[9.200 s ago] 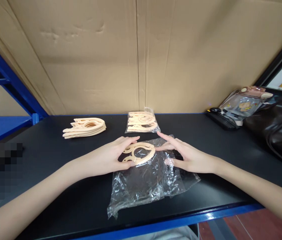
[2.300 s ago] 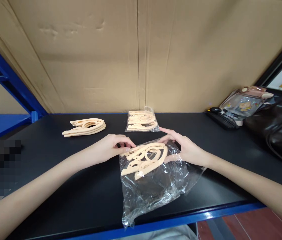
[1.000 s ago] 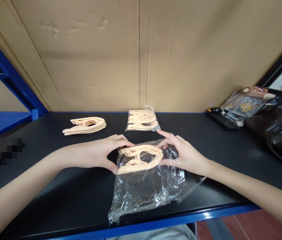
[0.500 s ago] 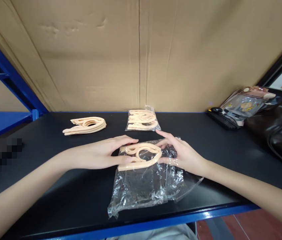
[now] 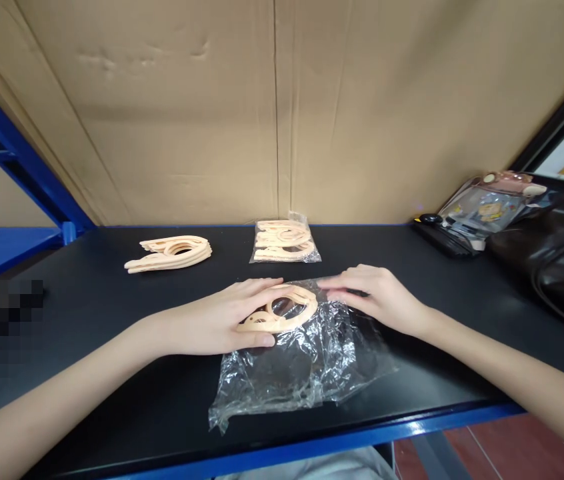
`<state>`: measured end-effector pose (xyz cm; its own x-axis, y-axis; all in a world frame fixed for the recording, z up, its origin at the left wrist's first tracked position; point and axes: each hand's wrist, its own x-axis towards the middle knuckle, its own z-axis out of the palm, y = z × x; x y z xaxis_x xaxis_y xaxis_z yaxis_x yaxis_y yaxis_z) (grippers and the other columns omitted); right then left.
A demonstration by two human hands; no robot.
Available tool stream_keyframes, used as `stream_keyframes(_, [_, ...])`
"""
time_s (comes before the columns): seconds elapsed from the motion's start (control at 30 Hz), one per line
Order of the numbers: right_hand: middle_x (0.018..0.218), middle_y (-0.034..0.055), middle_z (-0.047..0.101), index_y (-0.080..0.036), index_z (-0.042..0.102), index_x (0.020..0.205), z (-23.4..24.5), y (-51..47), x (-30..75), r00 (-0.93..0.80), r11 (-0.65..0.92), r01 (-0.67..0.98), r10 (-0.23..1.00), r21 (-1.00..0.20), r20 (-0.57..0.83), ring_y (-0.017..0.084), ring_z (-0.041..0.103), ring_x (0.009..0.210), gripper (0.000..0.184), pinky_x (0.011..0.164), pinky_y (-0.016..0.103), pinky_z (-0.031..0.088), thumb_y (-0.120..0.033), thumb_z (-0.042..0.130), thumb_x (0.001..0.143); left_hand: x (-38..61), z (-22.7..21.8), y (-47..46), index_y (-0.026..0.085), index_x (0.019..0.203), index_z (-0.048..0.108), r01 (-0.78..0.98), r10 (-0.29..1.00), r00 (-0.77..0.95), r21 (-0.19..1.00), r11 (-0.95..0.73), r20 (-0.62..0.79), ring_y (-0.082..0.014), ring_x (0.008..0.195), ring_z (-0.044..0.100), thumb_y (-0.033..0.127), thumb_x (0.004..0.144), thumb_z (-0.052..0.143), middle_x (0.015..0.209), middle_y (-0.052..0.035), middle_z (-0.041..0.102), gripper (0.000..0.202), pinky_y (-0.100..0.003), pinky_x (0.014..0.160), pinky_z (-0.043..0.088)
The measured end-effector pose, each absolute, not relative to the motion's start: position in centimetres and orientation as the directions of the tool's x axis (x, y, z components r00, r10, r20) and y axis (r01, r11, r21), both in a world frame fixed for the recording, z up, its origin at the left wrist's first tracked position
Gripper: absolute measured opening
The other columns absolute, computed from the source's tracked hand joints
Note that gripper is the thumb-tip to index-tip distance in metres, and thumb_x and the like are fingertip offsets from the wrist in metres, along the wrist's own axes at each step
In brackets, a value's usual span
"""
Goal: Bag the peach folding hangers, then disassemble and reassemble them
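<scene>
A beige folding hanger lies in a clear plastic bag in front of me. My left hand is closed round the hanger's left end, fingers over the top and thumb along the near side. At the bag's far right part, my right hand pinches the film between thumb and fingers, just right of the hanger. The loose, crinkled film spreads toward the table's front edge.
A stack of beige folding hangers lies at the back left. Behind my hands is a flat bagged pack of hangers. Plastic packaging and a dark leather bag sit at the right. Cardboard walls the back.
My left hand has moved further over the hanger, which has tilted slightly. My right hand has left the hanger's rounded end and now pinches the bag film.
</scene>
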<state>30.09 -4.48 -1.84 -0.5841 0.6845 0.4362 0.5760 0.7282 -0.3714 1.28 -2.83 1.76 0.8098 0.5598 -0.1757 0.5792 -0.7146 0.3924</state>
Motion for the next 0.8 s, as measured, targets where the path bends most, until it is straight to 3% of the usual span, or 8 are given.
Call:
stream_keyframes(0.07, [0.081, 0.0017, 0.071, -0.022, 0.071, 0.107, -1.5, -4.2, 30.7, -0.670, 0.793, 0.559, 0.605, -0.244, 0.431, 0.015, 0.064, 0.075, 0.026, 0.070, 0.029, 0.046, -0.035, 0.051, 0.096, 1.0, 2.0, -2.6, 0.044, 0.150, 0.015, 0.586, 0.544, 0.809, 0.382, -0.715, -0.223, -0.0290, 0.147, 0.011, 0.048, 0.093, 0.050, 0.161, 0.0014, 0.015, 0.067, -0.051, 0.116, 0.017])
stream_keyframes(0.23, [0.080, 0.0025, 0.071, -0.023, 0.072, 0.108, -1.3, -4.1, 31.0, -0.737, 0.804, 0.592, 0.569, -0.057, 0.364, 0.015, 0.061, 0.073, 0.030, 0.066, 0.028, 0.043, -0.036, 0.047, 0.098, 0.5, 2.2, -2.3, 0.039, 0.151, 0.016, 0.617, 0.546, 0.787, 0.359, -0.701, -0.286, -0.0334, 0.147, 0.005, 0.055, 0.093, 0.046, 0.161, -0.0031, 0.009, 0.068, -0.057, 0.115, 0.015])
stream_keyframes(0.43, [0.087, 0.0016, 0.072, -0.025, 0.069, 0.113, -1.4, -4.2, 31.2, -0.719, 0.767, 0.642, 0.608, -0.015, 0.338, 0.015, 0.064, 0.075, 0.029, 0.068, 0.028, 0.046, -0.031, 0.044, 0.099, -0.3, 2.5, -2.0, 0.042, 0.150, 0.017, 0.643, 0.563, 0.765, 0.352, -0.680, -0.312, -0.0327, 0.147, 0.002, 0.057, 0.092, 0.047, 0.162, -0.0020, 0.008, 0.067, -0.057, 0.115, 0.012])
stream_keyframes(0.53, [0.087, 0.0020, 0.073, -0.024, 0.068, 0.114, -1.2, -4.3, 31.3, -0.663, 0.734, 0.678, 0.636, -0.043, 0.395, 0.016, 0.066, 0.077, 0.028, 0.069, 0.029, 0.049, -0.030, 0.046, 0.098, -1.3, 2.7, -0.9, 0.043, 0.147, 0.028, 0.632, 0.604, 0.771, 0.355, -0.689, -0.201, -0.0319, 0.147, 0.012, 0.060, 0.089, 0.049, 0.161, -0.0003, 0.014, 0.064, -0.052, 0.115, 0.019])
stream_keyframes(0.67, [0.091, 0.0022, 0.074, -0.024, 0.069, 0.112, -0.7, -4.4, 31.3, -0.602, 0.714, 0.693, 0.647, -0.096, 0.468, 0.016, 0.067, 0.079, 0.026, 0.070, 0.028, 0.049, -0.029, 0.049, 0.096, -3.3, 3.4, 1.4, 0.030, 0.143, 0.040, 0.718, 0.770, 0.632, 0.307, -0.625, 0.088, -0.0286, 0.140, 0.031, 0.060, 0.091, 0.044, 0.155, -0.0059, 0.031, 0.060, -0.046, 0.113, 0.026])
stream_keyframes(0.8, [0.087, 0.0018, 0.074, -0.023, 0.070, 0.109, -0.5, -4.6, 31.2, -0.576, 0.706, 0.696, 0.657, -0.130, 0.487, 0.015, 0.067, 0.074, 0.024, 0.070, 0.028, 0.049, -0.028, 0.052, 0.095, -6.3, 4.3, 3.3, 0.010, 0.141, 0.040, 0.851, 0.841, 0.493, 0.080, -0.520, 0.222, -0.0355, 0.138, 0.033, 0.064, 0.089, 0.043, 0.151, -0.0165, 0.034, 0.076, -0.047, 0.112, 0.026])
